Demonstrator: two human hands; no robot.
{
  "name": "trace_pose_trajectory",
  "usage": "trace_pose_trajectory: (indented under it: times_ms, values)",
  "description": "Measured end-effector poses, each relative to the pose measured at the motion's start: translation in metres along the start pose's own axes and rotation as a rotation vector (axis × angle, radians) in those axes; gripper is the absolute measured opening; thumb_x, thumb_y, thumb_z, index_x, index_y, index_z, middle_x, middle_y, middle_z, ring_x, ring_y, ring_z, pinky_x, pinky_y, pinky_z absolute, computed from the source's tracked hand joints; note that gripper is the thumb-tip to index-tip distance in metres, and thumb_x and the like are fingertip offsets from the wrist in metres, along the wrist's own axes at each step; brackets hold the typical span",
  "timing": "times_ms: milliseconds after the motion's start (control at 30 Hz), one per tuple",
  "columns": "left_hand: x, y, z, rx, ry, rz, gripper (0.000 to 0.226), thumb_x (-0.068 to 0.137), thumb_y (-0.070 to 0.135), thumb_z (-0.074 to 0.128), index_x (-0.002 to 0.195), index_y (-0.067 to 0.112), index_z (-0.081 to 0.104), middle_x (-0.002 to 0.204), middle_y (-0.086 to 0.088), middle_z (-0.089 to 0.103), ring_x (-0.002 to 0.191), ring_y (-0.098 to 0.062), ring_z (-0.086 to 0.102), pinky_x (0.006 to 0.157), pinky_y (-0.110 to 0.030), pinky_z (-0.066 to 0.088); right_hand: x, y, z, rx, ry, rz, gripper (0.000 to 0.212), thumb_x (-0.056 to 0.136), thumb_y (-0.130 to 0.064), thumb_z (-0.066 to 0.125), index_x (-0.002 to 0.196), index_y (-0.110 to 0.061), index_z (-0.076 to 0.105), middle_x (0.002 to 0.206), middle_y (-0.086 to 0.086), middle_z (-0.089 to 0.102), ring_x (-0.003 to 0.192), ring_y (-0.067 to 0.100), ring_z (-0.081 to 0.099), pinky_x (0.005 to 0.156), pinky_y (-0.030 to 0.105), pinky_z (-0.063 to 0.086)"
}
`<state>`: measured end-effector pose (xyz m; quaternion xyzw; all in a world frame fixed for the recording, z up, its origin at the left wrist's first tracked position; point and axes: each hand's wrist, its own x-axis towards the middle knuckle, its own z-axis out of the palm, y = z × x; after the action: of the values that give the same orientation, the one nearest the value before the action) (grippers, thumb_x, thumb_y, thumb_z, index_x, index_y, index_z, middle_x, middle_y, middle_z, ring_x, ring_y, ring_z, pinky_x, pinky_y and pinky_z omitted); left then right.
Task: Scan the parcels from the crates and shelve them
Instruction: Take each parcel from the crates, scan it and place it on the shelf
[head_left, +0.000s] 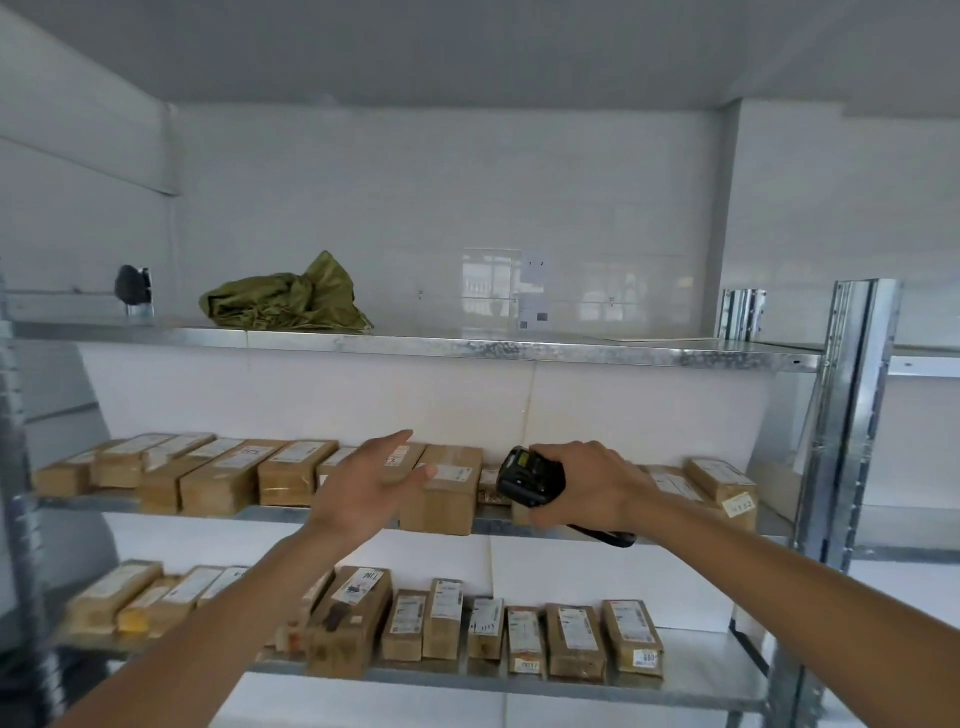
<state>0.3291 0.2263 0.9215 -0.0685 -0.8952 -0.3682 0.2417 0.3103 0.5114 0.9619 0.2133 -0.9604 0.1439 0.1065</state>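
Observation:
Several brown cardboard parcels with white labels lie in a row on the middle shelf (291, 512) of a metal rack. My left hand (363, 483) reaches out flat with straight fingers, just in front of a larger parcel (447, 491) at the row's centre; I cannot tell if it touches it. My right hand (587, 486) grips a black handheld scanner (530, 475), its head pointing left toward that parcel. More labelled parcels (576, 642) stand on the lower shelf (701, 675).
On the top shelf (467, 347) lies a crumpled green bag (285, 301) and a dark object (134, 287) at the far left. A steel upright (841, 441) bounds the rack on the right. White wall behind.

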Motion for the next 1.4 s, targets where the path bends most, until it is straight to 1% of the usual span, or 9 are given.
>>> trace_pose_trajectory:
  times_ms: [233,367,567,767,867,967,1033,1200,1400]
  values:
    - [-0.02,-0.019,-0.005,0.059,0.003,-0.04,0.074,0.088,0.068,0.057,0.152,0.036,0.04,0.159,0.01,0.037,0.146,-0.013,0.034,0.11,-0.033,0.035,0.011,-0.011,0.032,0.055,-0.032,-0.031,0.064,0.067,-0.054,0.086,0.124,-0.036,0.064,0.103,-0.012,0.072,0.09,0.011,0.067,0.081,0.038,0.06]
    - [-0.029,-0.05,-0.009,0.144,-0.017,-0.097,0.07,0.088,0.071,0.054,0.15,0.042,0.039,0.156,0.013,0.042,0.143,-0.015,0.04,0.111,-0.04,0.043,0.031,-0.025,0.067,0.059,-0.038,-0.074,0.079,0.064,-0.064,0.085,0.133,-0.036,0.061,0.114,-0.013,0.069,0.1,0.012,0.064,0.086,0.037,0.057]
    - [-0.027,-0.12,-0.005,0.252,-0.026,-0.194,0.071,0.088,0.072,0.052,0.15,0.039,0.04,0.153,0.013,0.046,0.14,-0.015,0.045,0.11,-0.042,0.044,0.074,-0.053,0.145,0.078,-0.1,-0.106,0.062,0.065,-0.059,0.087,0.119,-0.044,0.06,0.095,-0.021,0.063,0.092,0.01,0.064,0.079,0.037,0.057]
    - [-0.009,-0.213,0.007,0.326,-0.077,-0.264,0.065,0.091,0.068,0.051,0.148,0.036,0.045,0.151,0.009,0.05,0.137,-0.015,0.047,0.114,-0.041,0.039,0.137,-0.073,0.243,0.122,-0.172,-0.083,0.053,0.067,-0.06,0.083,0.11,-0.041,0.058,0.097,-0.017,0.067,0.089,0.008,0.063,0.068,0.03,0.05]
    - [0.002,-0.263,0.013,0.309,-0.107,-0.281,0.061,0.092,0.065,0.052,0.146,0.036,0.047,0.149,0.009,0.052,0.137,-0.014,0.047,0.108,-0.039,0.041,0.171,-0.085,0.291,0.112,-0.215,-0.054,0.056,0.068,-0.065,0.081,0.112,-0.042,0.056,0.1,-0.019,0.067,0.091,0.01,0.063,0.078,0.036,0.056]
    - [0.012,-0.316,0.022,0.273,-0.128,-0.3,0.071,0.087,0.075,0.048,0.145,0.035,0.049,0.15,0.01,0.051,0.138,-0.015,0.046,0.103,-0.039,0.045,0.2,-0.091,0.336,0.099,-0.227,-0.051,0.056,0.069,-0.062,0.081,0.115,-0.042,0.055,0.103,-0.018,0.067,0.09,0.011,0.061,0.074,0.032,0.052]
    - [0.014,-0.343,0.029,0.271,-0.145,-0.318,0.073,0.087,0.076,0.048,0.146,0.034,0.049,0.152,0.01,0.048,0.138,-0.016,0.046,0.104,-0.04,0.044,0.212,-0.094,0.36,0.077,-0.22,-0.049,0.058,0.07,-0.06,0.081,0.119,-0.039,0.057,0.105,-0.016,0.069,0.091,0.012,0.062,0.07,0.029,0.047]
    - [0.009,-0.411,0.062,0.247,-0.189,-0.347,0.066,0.089,0.069,0.053,0.146,0.037,0.045,0.152,0.012,0.046,0.138,-0.015,0.046,0.106,-0.041,0.045,0.232,-0.094,0.435,0.109,-0.232,-0.021,0.071,0.065,-0.059,0.083,0.127,-0.037,0.057,0.111,-0.013,0.07,0.101,0.017,0.066,0.078,0.035,0.055]
    - [-0.011,-0.486,0.123,0.276,-0.303,-0.402,0.073,0.089,0.072,0.05,0.151,0.034,0.039,0.156,0.012,0.042,0.142,-0.012,0.039,0.11,-0.036,0.038,0.229,-0.079,0.53,0.165,-0.307,0.025,0.083,0.058,-0.064,0.081,0.133,-0.041,0.054,0.107,-0.013,0.072,0.098,0.016,0.068,0.08,0.04,0.06]
